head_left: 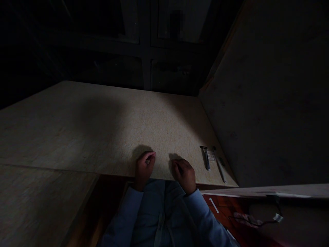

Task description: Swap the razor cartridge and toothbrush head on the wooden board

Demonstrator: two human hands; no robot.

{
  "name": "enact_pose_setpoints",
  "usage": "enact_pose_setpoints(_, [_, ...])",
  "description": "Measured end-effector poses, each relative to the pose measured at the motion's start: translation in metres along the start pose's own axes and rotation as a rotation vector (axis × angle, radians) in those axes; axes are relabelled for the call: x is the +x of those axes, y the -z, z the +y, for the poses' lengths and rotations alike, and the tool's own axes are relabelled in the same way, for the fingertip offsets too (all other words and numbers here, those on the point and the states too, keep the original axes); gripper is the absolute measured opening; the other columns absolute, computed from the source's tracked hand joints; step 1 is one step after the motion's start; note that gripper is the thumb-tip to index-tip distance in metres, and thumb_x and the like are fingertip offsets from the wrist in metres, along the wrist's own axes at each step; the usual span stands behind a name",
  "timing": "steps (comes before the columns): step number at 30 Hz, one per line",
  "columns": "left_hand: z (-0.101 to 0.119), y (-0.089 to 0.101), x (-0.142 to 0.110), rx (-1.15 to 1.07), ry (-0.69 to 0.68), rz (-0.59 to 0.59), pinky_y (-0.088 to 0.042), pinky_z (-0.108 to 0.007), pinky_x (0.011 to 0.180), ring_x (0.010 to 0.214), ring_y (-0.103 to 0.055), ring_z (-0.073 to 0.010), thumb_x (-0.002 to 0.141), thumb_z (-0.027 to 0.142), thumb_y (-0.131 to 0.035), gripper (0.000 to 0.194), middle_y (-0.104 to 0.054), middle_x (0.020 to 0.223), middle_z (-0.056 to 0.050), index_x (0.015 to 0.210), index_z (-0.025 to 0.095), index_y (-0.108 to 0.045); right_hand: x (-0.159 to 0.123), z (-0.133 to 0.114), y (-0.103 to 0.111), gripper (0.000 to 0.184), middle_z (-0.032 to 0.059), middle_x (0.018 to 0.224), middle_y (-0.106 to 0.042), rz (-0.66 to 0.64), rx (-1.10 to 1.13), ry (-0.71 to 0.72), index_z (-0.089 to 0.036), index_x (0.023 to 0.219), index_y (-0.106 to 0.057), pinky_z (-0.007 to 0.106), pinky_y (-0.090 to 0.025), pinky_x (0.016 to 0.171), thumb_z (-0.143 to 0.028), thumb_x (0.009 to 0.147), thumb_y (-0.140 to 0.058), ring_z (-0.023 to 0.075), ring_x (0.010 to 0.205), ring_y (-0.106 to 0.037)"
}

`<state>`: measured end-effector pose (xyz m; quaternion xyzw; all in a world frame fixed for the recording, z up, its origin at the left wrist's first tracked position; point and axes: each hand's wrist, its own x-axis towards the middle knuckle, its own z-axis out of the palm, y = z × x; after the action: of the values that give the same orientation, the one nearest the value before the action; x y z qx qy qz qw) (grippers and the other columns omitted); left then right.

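My left hand [145, 168] rests at the near edge of the pale table [159, 116], its fingers loosely curled toward the thumb. Nothing shows in it. A short gap to the right, my right hand [184, 174] is curled in the same loose way at that edge, and I see no object in it. Nearest to the right hand, though apart from it, lies a razor [206, 159] with a dark head. Beside the razor are a slim, pale stick-like thing [220, 168] with a dark end and a small, faint label-like piece [211, 156].
A dark wall [269, 103] borders the table on the right. Behind the far edge stands a dark framed window or door [146, 68]. A lower pale surface [38, 202] adjoins at left. On the reddish floor lie a white strip [214, 206] and a dark cable [266, 223].
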<state>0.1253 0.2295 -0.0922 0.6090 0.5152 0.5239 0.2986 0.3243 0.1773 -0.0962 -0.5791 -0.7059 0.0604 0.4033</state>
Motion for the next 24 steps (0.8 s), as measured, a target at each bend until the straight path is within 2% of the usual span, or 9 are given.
enact_pose_setpoints(24, [-0.0049, -0.0002, 0.0009, 0.029, 0.011, 0.008, -0.058, -0.029, 0.077, 0.087, -0.073, -0.0192, 0.088, 0.035, -0.06, 0.022, -0.078, 0.093, -0.007, 0.091, 0.019, -0.075, 0.001, -0.0045, 0.0048, 0.024, 0.0083, 0.086, -0.073, 0.0, 0.037, 0.031, -0.018, 0.096, -0.074, 0.032, -0.054, 0.073, -0.025, 0.1, -0.051, 0.0212, 0.081, -0.068])
